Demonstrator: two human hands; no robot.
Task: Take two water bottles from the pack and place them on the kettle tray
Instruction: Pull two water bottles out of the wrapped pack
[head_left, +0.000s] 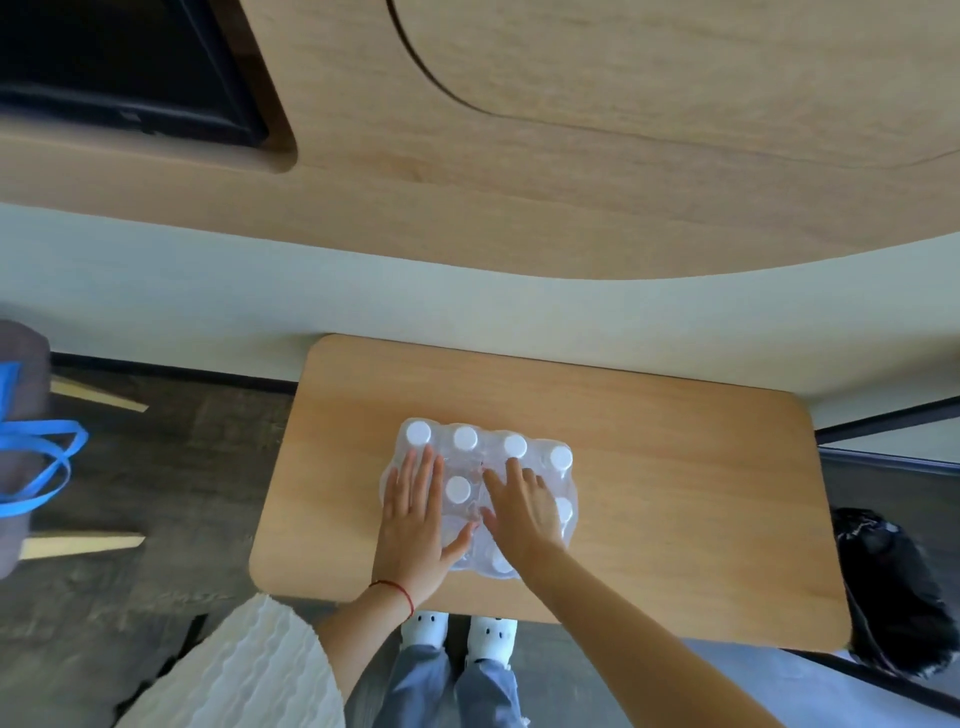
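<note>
Two hands lay on the shrink-wrapped pack of water bottles (478, 493), and no bottle was out yet.

Both hands rested on the pack at the middle of the wooden table (675, 493): the left hand (415, 519) was flat and open, fingers spread over the left side and gripping nothing, while the right hand (524, 509) was also open, its fingertips pressing the film near the centre, just beside a white cap (458, 488). Judged from this, the step was tearing the wrap; it would go best with the left hand pinning the pack while the right hooked the film between caps and pulled. No kettle tray was in view.
</note>
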